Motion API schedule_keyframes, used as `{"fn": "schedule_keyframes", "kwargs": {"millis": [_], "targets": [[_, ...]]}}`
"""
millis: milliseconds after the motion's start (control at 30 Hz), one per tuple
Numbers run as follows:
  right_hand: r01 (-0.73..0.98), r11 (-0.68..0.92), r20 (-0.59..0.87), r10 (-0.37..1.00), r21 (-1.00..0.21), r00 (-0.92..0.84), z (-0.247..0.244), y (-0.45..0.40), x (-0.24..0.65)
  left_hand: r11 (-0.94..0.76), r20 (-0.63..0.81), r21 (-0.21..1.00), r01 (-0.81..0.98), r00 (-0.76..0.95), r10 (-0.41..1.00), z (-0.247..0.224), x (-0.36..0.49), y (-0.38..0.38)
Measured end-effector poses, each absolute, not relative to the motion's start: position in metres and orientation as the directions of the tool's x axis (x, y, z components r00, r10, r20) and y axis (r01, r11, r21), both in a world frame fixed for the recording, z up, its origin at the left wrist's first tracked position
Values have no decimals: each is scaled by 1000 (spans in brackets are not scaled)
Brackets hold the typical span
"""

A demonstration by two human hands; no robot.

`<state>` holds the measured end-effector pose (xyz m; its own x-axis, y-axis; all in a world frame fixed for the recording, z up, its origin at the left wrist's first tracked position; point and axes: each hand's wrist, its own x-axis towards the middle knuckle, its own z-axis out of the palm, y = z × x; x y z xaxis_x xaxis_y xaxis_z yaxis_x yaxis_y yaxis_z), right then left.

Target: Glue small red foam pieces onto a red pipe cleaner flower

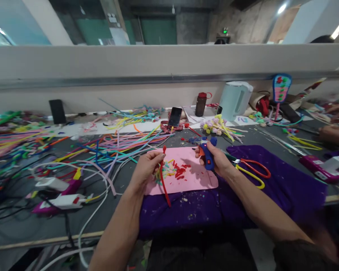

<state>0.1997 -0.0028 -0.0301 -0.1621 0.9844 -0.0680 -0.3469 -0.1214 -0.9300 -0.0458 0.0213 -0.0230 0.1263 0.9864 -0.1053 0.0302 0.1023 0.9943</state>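
Between the thumb and fingers of my left hand is a red pipe cleaner, its tip up and its tail hanging down. My right hand is wrapped round a blue glue gun whose nozzle points left, toward the pipe cleaner's top but apart from it. Below both hands lies a pink sheet bearing short red pieces and a heap of pale yellow and green bits, partly hidden by my left hand. Pliers with one red and one yellow handle rest right of my right hand.
A purple cloth lies under the sheet. Loose pipe cleaners spread to the left, near power strips and a white cable. Behind stand a phone, a bottle and a kettle. Another person's hand is at far right.
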Motion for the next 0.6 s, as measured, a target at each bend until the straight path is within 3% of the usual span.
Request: {"fn": "schedule_keyframes", "kwargs": {"millis": [167,300,367,433,500,600], "targets": [[-311,-139,-71,973,-940,-219,-32,-6,199,65,-76,973,220,43,996,-3,-75,9],[-280,-121,-55,971,-953,-231,-32,-9,199,-110,103,910,401,39,994,14,-78,3],[-279,-112,-47,971,-954,-233,-31,-9,200,-186,179,785,591,71,981,11,-74,8],[-276,-107,-42,972,-955,-232,-30,-9,201,-216,212,583,784,110,971,0,-70,16],[-271,-102,-38,971,-957,-235,-29,-10,202,-220,221,432,874,133,966,-15,-70,25],[-270,-101,-30,966,-957,-257,-29,-12,201,-159,163,332,930,109,980,-35,-75,35]]}}
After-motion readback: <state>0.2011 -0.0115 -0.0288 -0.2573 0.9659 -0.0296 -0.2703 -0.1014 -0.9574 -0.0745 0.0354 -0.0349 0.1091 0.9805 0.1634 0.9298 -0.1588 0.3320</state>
